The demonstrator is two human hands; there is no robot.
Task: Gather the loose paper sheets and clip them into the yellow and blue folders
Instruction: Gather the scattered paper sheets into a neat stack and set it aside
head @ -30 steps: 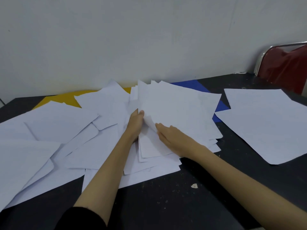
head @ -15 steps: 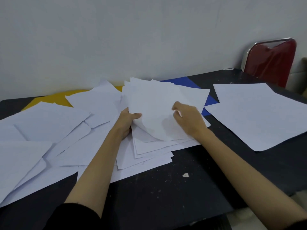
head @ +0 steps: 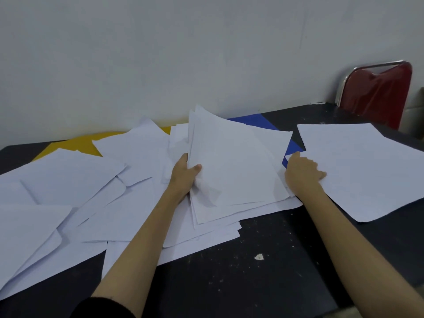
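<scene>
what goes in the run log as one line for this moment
phase: gathering | left hand: gripping paper stack | right hand: on right sheets | folders: none clipped

Loose sheets cover most of the yellow folder and the blue folder, leaving only far corners showing. The left hand's fingers lie hidden behind the gathered stack. The picture's left edge cuts the leftmost sheets, and the right edge cuts the right-hand sheets.
</scene>
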